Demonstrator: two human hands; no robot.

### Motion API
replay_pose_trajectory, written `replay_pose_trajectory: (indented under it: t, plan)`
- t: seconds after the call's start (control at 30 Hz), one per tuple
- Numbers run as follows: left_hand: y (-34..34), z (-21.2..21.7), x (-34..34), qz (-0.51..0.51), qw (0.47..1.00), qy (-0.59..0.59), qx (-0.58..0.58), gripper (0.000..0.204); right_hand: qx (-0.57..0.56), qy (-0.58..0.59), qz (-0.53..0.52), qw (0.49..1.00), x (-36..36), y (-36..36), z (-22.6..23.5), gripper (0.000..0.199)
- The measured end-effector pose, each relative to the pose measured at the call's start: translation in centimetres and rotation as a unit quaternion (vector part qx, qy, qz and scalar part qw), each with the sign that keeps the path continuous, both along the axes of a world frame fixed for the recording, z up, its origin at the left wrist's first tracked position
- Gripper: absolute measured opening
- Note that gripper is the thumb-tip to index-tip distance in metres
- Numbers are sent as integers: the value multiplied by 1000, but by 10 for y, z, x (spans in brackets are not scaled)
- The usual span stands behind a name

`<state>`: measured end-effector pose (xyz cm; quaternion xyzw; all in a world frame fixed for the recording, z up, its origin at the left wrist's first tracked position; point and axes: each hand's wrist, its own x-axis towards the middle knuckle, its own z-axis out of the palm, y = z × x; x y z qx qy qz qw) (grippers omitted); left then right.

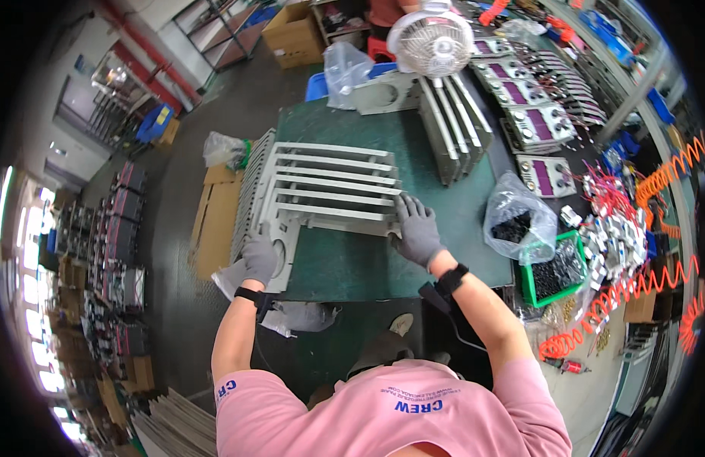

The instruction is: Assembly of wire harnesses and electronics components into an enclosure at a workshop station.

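In the middle of the green-topped table (pixel 333 278), several light-grey sheet-metal panels (pixel 333 193) stand on edge in a row. My left hand (pixel 259 257), in a grey glove, is closed at the near left end of the row, beside a flat panel with a round cutout (pixel 282 263). My right hand (pixel 418 231), also gloved, grips the right end of the nearest panel, fingers on its far side and thumb in front. A tight stack of similar panels (pixel 251 198) lines the table's left edge. Both wrists wear black bands.
More upright panels (pixel 455 126) stand at the far right, near a white fan (pixel 432 42). Right of me are a plastic bag of black parts (pixel 516 221), a green bin (pixel 531 282) and control units with purple panels (pixel 547 177). Orange coiled hoses (pixel 619 301) hang there.
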<state>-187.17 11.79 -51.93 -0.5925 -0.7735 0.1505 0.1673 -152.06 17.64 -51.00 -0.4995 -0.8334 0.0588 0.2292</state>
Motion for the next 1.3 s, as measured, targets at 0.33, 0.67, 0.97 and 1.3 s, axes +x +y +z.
replay_pose_trajectory:
  t: [0.33,0.67,0.97,1.3]
  plan:
    - [-2,45,70,-253,954,-155,34,68,-141,-26,-3,990,32,-16,5,54]
    - [86,9,108,-393,870,-250,-163,49,-139,262,-235,926,134,-90,15,44]
    - [51,66,140,-318,775,-510,-196,42,-131,295,-330,887,216,-225,-11,36]
    - [69,94,249,-220,660,-716,-52,38,-415,365,-83,829,161,-283,-14,73]
